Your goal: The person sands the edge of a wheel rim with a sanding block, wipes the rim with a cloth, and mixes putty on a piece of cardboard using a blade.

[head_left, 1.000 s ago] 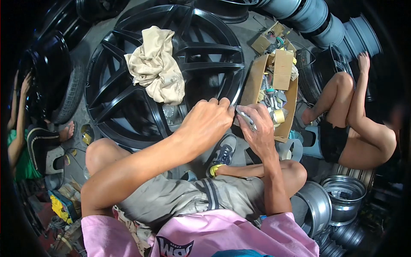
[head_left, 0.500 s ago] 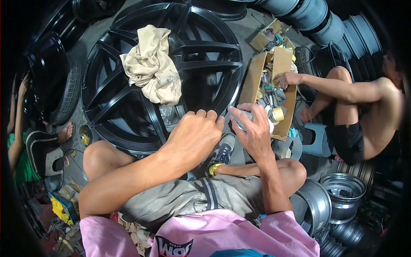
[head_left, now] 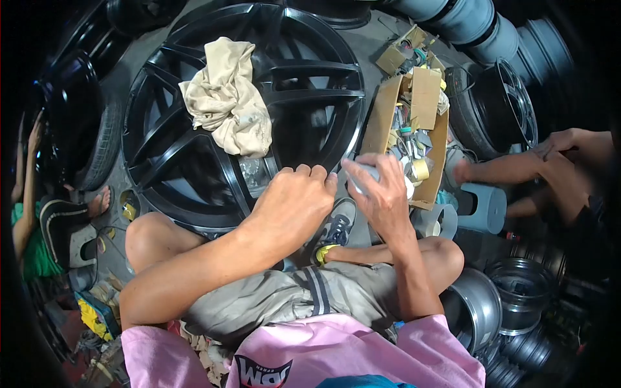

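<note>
My left hand (head_left: 294, 200) is curled closed above my lap, near the lower edge of a large black wheel rim (head_left: 314, 97); whatever its fingers hold is hidden. Facing it, a short gap to the right, my right hand (head_left: 381, 191) is closed around a small light grey object (head_left: 366, 177), whose kind I cannot make out. A crumpled beige cloth (head_left: 228, 97) lies on the rim's spokes. Under the spokes, below the cloth, something clear like plastic (head_left: 253, 173) shows.
An open cardboard box (head_left: 425, 100) of sanding scraps, tape and small items stands at right. Beyond it are a tyre (head_left: 460, 110), a grey-blue stool (head_left: 486, 208) and another person's legs (head_left: 511, 169). Metal rims (head_left: 480, 309) sit lower right. Another person's foot (head_left: 99, 202) shows at left.
My hands have moved apart and slightly down, the right one keeping the grey object. The person at right reached into the box, then drew the hand back and shifted rightward.
</note>
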